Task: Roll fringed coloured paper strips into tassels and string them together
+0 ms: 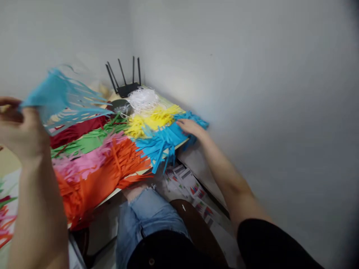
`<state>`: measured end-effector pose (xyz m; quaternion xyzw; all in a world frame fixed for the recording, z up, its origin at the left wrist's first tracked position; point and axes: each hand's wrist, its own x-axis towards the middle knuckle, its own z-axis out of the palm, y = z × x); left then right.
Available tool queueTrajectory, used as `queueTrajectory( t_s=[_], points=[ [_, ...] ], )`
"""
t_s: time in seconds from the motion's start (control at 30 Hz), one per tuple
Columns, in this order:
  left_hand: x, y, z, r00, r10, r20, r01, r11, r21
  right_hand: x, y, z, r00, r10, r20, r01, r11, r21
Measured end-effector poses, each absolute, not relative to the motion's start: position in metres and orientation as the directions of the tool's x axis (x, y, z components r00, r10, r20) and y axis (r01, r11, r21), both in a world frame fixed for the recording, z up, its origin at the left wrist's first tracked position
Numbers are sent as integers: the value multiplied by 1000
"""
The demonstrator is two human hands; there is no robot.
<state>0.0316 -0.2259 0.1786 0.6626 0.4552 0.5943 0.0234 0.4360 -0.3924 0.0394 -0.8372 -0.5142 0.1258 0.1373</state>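
Using the black router as the landmark here: the blue sheet is up in the air to its left and nearer the wearer, with the left hand pinching it by its plain end, thumb against fingers. Its long axis runs roughly left to right, and the cut strips fan out from the grip, so the fringe points right, toward the router's side. The right hand is way over on the other side, right of the router and closer in, fingertips on the blue pile; can't tell if they're actually gripping it. So the hands are well apart. That pile lies lengthwise left to right too, its right end angled a bit farther away, and its left fringe spills toward the wearer over the table edge. White strings sit just in front of the router, with the yellow pile a bit nearer than those. To the router's left and coming closer, you get red, green, pink and orange piles, in that order.
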Motion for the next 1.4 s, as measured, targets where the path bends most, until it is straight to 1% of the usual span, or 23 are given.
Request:
queueTrajectory(
  t_s=[0.03,0.07,0.1,0.13,0.17,0.2,0.23,0.27,0.33,0.43,0.53,0.63,0.8,0.83,0.9,1.0,1.07,1.13,1.2,1.3,1.33,1.4],
  points=[
    [19,-248,178,1,603,798,657,-602,454,421,-399,51,445,895,-3,836,-417,-358],
    [10,-270,176,132,602,787,702,-618,355,401,-405,63,432,900,63,850,-383,-363],
    [6,-292,172,271,642,717,731,-622,280,377,-410,76,379,911,161,873,-295,-388],
    [4,-312,168,364,679,637,750,-620,232,349,-414,88,258,893,370,889,-70,-452],
    [4,-329,165,411,705,578,767,-610,200,320,-416,100,105,830,548,874,186,-450],
    [5,-342,163,435,729,528,780,-599,184,290,-416,111,-57,747,662,830,404,-384],
    [5,-353,161,444,742,503,786,-592,179,261,-413,120,-205,667,716,764,567,-309],
    [3,-361,161,447,747,493,786,-591,181,236,-408,127,-308,621,721,701,660,-270],
    [-4,-372,162,442,749,494,778,-595,205,198,-393,133,-426,569,704,603,758,-248],
    [-22,-381,162,373,765,525,776,-567,275,168,-375,128,-464,584,667,535,784,-314],
    [-33,-384,158,297,791,535,771,-530,354,152,-371,119,-420,623,659,539,756,-371],
    [-40,-384,152,281,804,524,740,-529,416,142,-372,114,-384,655,650,611,708,-353],
    [-53,-377,147,294,820,491,636,-551,540,149,-366,121,-377,733,566,706,623,-338],
    [-54,-375,147,293,824,485,620,-550,560,151,-365,123,-383,730,566,702,629,-335],
    [-53,-372,147,292,836,464,607,-537,586,153,-365,125,-417,682,601,666,679,-308],
    [-47,-369,145,291,853,433,652,-508,562,148,-366,122,-448,590,672,663,723,-192],
    [-42,-369,143,277,859,430,696,-488,527,143,-365,119,-448,581,680,715,689,-118],
    [-39,-370,142,272,868,414,719,-470,512,141,-364,117,-436,591,678,759,646,-75],
    [-39,-371,142,281,875,395,719,-464,517,141,-361,116,-446,580,682,764,643,-47],
    [-41,-371,141,288,877,384,711,-464,528,145,-355,115,-499,548,672,727,687,-21],
    [-42,-369,141,292,876,384,706,-469,531,147,-352,115,-507,557,658,725,688,-24],
    [-45,-364,139,291,867,404,698,-481,530,151,-347,117,-494,613,617,743,666,-67]
  ],
)
